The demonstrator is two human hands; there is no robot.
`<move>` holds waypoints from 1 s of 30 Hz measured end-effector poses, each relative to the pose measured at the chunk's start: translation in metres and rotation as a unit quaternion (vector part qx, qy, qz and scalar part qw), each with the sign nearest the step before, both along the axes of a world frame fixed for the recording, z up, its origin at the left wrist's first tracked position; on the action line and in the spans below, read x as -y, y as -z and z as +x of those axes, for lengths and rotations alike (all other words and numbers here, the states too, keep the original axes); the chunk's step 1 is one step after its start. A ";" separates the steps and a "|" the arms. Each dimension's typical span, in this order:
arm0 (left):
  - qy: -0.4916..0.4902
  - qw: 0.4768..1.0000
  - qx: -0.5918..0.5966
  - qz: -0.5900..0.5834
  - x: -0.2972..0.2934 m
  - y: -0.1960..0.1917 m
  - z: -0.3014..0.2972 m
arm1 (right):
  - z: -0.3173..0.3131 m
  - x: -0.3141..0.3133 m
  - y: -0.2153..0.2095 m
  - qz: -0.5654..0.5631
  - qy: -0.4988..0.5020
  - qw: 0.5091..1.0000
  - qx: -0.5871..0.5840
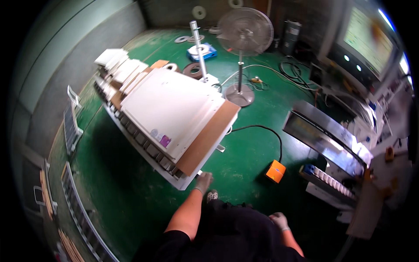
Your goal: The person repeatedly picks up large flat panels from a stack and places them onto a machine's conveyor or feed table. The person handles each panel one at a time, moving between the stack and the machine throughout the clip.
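My left hand (pixel 204 181), in a pale glove, is beside the near corner of a roller table (pixel 182 182). Its fingers are blurred, and I cannot tell whether they touch the table. A large white panel (pixel 174 109) lies on top, over brown board (pixel 205 142) that shows along the right end. The panel bears a small purple label (pixel 165 140). My right hand (pixel 279 221), also gloved, hangs low by my right side with its fingers curled in. Nothing shows in it.
An orange pedal box (pixel 276 171) with a black cable lies on the green floor. Beyond the table stands a pedestal fan (pixel 245 32). A machine with a metal cover (pixel 323 135) fills the right side. Roller frames (pixel 80 214) stand at the left, near the wall.
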State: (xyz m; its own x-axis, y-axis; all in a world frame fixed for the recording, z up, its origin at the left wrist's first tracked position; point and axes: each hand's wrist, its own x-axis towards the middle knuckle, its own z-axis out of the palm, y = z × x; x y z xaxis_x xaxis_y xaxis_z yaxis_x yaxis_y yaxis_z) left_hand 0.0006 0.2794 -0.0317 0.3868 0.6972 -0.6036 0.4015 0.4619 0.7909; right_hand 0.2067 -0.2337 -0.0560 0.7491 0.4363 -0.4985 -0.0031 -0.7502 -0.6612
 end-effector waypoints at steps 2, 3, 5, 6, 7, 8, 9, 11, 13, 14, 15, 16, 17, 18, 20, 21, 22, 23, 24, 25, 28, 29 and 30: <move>-0.070 0.996 0.003 0.055 -0.045 0.010 -0.043 | -0.030 -0.032 -0.010 0.071 -0.048 0.990 -0.107; -0.136 0.988 0.019 0.064 -0.067 0.016 -0.068 | -0.030 -0.044 -0.022 0.074 -0.035 0.992 -0.096; -0.289 0.955 0.068 -0.014 -0.105 0.008 -0.091 | -0.033 -0.055 -0.056 0.071 0.023 0.995 -0.066; -0.343 0.936 0.079 -0.023 -0.120 -0.004 -0.092 | -0.030 -0.048 -0.062 0.111 0.169 0.950 -0.237; -0.349 0.934 0.074 -0.028 -0.139 -0.012 -0.104 | -0.027 -0.039 -0.064 0.093 0.205 0.944 -0.240; -0.367 0.928 0.055 -0.024 -0.158 -0.016 -0.116 | -0.023 -0.026 -0.062 0.076 0.239 0.937 -0.243; -0.381 0.922 0.061 -0.036 -0.178 -0.020 -0.121 | -0.019 -0.008 -0.058 0.069 0.266 0.935 -0.224; -0.381 0.920 0.064 -0.061 -0.210 -0.027 -0.120 | -0.014 0.017 -0.058 0.045 0.334 0.921 -0.194; -0.346 0.932 0.056 -0.089 -0.240 -0.036 -0.109 | -0.019 0.024 -0.069 0.024 0.426 0.888 -0.171; -0.352 0.933 0.024 -0.065 -0.251 -0.041 -0.099 | -0.024 0.026 -0.073 0.053 0.465 0.868 -0.167; -0.361 0.932 -0.009 -0.041 -0.254 -0.052 -0.089 | -0.029 0.020 -0.077 0.073 0.472 0.861 -0.174; -0.368 0.929 -0.043 -0.016 -0.255 -0.061 -0.084 | -0.035 0.014 -0.079 0.092 0.479 0.854 -0.180; -0.315 0.942 -0.109 0.046 -0.272 -0.025 -0.095 | -0.044 0.004 -0.077 0.095 0.462 0.865 -0.172; -0.306 0.939 -0.145 0.061 -0.265 -0.028 -0.078 | -0.062 -0.006 -0.076 0.095 0.458 0.870 -0.155; -0.285 0.929 -0.217 0.094 -0.237 -0.070 -0.046 | -0.101 -0.021 -0.070 0.114 0.420 0.883 -0.176; -0.335 0.929 -0.109 0.114 -0.257 -0.023 -0.086 | -0.111 -0.049 -0.065 0.093 0.368 0.905 -0.190; -0.352 0.926 -0.093 0.096 -0.264 -0.008 -0.095 | -0.127 -0.068 -0.057 0.116 0.344 0.905 -0.223; -0.368 0.923 -0.077 0.079 -0.271 -0.001 -0.102 | -0.143 -0.085 -0.050 0.073 0.290 0.924 -0.238; -0.386 0.919 -0.061 0.055 -0.274 0.001 -0.107 | -0.157 -0.089 -0.032 -0.008 0.158 0.974 -0.162; -0.364 0.931 -0.013 0.013 -0.260 -0.025 -0.083 | -0.172 -0.090 -0.021 -0.028 0.079 0.988 -0.131; -0.353 0.925 0.055 -0.131 -0.274 -0.028 -0.086 | -0.175 -0.109 0.009 -0.072 -0.001 0.992 -0.106; -0.323 0.936 0.043 -0.131 -0.273 -0.030 -0.105 | -0.160 -0.121 0.010 -0.071 -0.031 0.991 -0.108; -0.314 0.944 0.012 -0.100 -0.274 -0.028 -0.108 | -0.149 -0.138 0.008 -0.063 -0.048 0.991 -0.105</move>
